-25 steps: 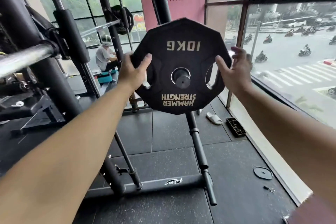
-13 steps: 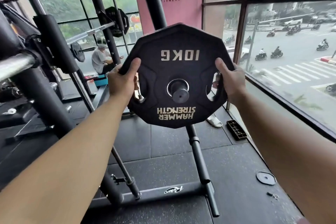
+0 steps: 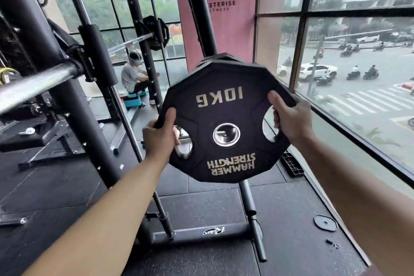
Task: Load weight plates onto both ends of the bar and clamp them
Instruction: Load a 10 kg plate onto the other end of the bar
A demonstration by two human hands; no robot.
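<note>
Early on, I judge: the plate (image 3: 221,107) is held in the air, centre hole empty, with the left hand (image 3: 159,135) and right hand (image 3: 291,119) each curled round its rim. The bar (image 3: 38,83), well left of the left hand, shows no plate; loading and clamping are not yet done

Your black ten-sided rubber 10KG weight plate (image 3: 224,105) is now off the storage peg that filled its steel-ringed centre hole (image 3: 226,134) half a second ago; you can see through the hole. The plate now tilts, and a second black plate (image 3: 224,57) shows behind its top edge. Your right hand (image 3: 291,119), spread open a second ago, now grips the right handle slot, and your left hand (image 3: 160,139) clasps the left rim.
</note>
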